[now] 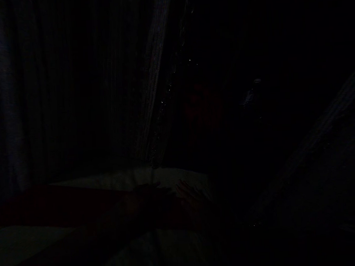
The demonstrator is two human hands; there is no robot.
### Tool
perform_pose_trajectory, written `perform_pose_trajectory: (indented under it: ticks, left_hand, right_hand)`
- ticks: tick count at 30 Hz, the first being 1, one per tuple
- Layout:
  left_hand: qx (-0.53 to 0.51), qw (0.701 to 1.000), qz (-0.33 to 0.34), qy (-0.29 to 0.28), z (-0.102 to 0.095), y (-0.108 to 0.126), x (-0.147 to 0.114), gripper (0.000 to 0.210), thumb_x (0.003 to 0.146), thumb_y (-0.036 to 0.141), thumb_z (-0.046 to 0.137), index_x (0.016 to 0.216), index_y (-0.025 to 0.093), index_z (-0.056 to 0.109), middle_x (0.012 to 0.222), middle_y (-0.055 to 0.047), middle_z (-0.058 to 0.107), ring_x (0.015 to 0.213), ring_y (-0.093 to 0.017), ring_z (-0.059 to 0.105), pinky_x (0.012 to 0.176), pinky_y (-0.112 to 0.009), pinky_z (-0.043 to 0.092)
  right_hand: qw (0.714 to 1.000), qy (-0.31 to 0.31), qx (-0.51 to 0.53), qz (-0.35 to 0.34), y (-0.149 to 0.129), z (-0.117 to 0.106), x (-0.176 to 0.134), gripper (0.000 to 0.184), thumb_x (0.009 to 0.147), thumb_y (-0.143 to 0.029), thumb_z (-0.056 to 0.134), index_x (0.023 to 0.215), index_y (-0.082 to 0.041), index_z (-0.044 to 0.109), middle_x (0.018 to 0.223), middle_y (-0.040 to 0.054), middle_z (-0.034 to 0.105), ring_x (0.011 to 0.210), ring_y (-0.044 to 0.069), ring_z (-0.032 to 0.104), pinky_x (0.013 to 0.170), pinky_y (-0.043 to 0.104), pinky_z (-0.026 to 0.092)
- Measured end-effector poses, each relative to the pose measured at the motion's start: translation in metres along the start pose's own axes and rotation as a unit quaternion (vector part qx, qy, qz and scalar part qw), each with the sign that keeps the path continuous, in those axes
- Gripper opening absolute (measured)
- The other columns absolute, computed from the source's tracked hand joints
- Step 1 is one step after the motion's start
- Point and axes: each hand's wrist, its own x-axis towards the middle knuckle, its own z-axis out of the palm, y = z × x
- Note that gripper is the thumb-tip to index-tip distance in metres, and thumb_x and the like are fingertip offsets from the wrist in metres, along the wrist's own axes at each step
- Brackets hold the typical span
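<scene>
Very dark frame. One hand (150, 190), likely the left going by the forearm coming in from the lower left, lies low at centre on a pale cloth (123, 177) spread flat; fingers look flattened on it, though whether they grip anything cannot be told. A dark red band (50, 203) crosses the cloth. Behind hangs striped fabric (151, 79), with small glinting dots (164, 102) along its edge. Right hand not seen.

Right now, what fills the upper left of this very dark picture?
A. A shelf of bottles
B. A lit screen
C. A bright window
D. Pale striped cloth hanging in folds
D: pale striped cloth hangs in long folds there; nothing bright or lit shows, and no hand can be made out for sure.
</scene>
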Motion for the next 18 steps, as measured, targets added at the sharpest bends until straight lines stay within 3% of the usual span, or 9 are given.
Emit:
perform_pose_trajectory:
  ticks: [2,3,5,9,11,14,16,18]
  left_hand:
    - [0.031,0.999,-0.006,-0.019,-0.004,0.005,-0.010,0.065,0.116,0.054,0.051,0.176,0.033,0.039,0.179,-0.005,0.039,0.162,-0.043,0.040,0.131,-0.066,0.033]
    - [0.039,0.999,-0.003,-0.025,-0.007,0.007,-0.016,0.065,0.117,0.055,0.048,0.178,0.035,0.033,0.181,-0.004,0.034,0.164,-0.041,0.038,0.133,-0.066,0.031]
    - [0.041,0.999,0.008,-0.034,-0.015,0.011,-0.028,0.062,0.120,0.059,0.039,0.178,0.041,0.028,0.182,0.000,0.030,0.166,-0.034,0.035,0.135,-0.063,0.029]
    - [0.034,0.998,0.014,-0.050,-0.027,0.011,-0.041,0.064,0.118,0.070,0.025,0.177,0.046,0.027,0.182,0.003,0.028,0.167,-0.033,0.033,0.134,-0.066,0.028]
    - [0.030,0.997,0.016,-0.066,-0.029,0.009,-0.041,0.067,0.117,0.073,0.024,0.178,0.047,0.023,0.183,0.002,0.027,0.167,-0.034,0.033,0.133,-0.069,0.028]
    - [0.018,0.996,0.018,-0.085,-0.030,0.007,-0.036,0.067,0.118,0.071,0.025,0.179,0.046,0.018,0.184,0.001,0.023,0.168,-0.037,0.031,0.132,-0.071,0.029]
    - [-0.002,0.996,0.016,-0.084,-0.031,0.007,-0.033,0.066,0.118,0.070,0.029,0.179,0.047,0.018,0.184,0.002,0.023,0.167,-0.037,0.031,0.133,-0.070,0.029]
    - [-0.021,0.997,0.010,-0.068,-0.032,0.008,-0.031,0.068,0.117,0.072,0.032,0.179,0.045,0.023,0.182,0.002,0.028,0.166,-0.037,0.034,0.133,-0.070,0.030]
  right_hand:
    - [0.998,-0.049,-0.035,0.006,-0.004,-0.002,0.003,0.068,0.120,-0.060,0.023,0.179,-0.029,0.032,0.180,-0.0054,0.013,0.169,0.022,0.012,0.139,0.059,0.018]
    - [0.988,-0.125,-0.086,0.030,-0.007,-0.005,0.002,0.070,0.119,-0.062,0.023,0.177,-0.025,0.038,0.179,-0.0054,0.012,0.169,0.020,0.012,0.139,0.056,0.016]
    - [0.977,-0.175,-0.122,0.032,-0.015,-0.012,0.000,0.075,0.117,-0.071,0.027,0.180,-0.029,0.028,0.177,-0.0132,0.000,0.169,0.012,-0.001,0.140,0.051,0.007]
    - [0.985,-0.147,-0.093,0.011,-0.023,-0.020,-0.006,0.100,0.105,-0.095,0.016,0.179,-0.030,0.029,0.178,-0.0121,0.007,0.170,0.017,0.006,0.140,0.057,0.014]
    - [0.985,-0.157,-0.070,0.028,-0.021,-0.020,-0.006,0.095,0.107,-0.092,0.022,0.179,-0.031,0.028,0.178,-0.0127,0.007,0.170,0.016,0.006,0.140,0.060,0.012]
    - [0.984,-0.165,-0.049,0.043,-0.014,-0.019,-0.003,0.086,0.107,-0.074,0.041,0.181,-0.035,0.021,0.179,-0.0135,0.003,0.170,0.019,0.003,0.140,0.058,0.007]
    - [0.987,-0.146,-0.031,0.057,-0.012,-0.023,-0.001,0.086,0.105,-0.069,0.043,0.181,-0.040,0.016,0.180,-0.0137,-0.002,0.170,0.020,0.001,0.140,0.057,0.003]
    - [0.980,-0.170,-0.046,0.088,-0.013,-0.031,-0.001,0.084,0.107,-0.068,0.039,0.182,-0.037,0.016,0.179,-0.0121,-0.007,0.170,0.018,-0.003,0.139,0.056,-0.001]
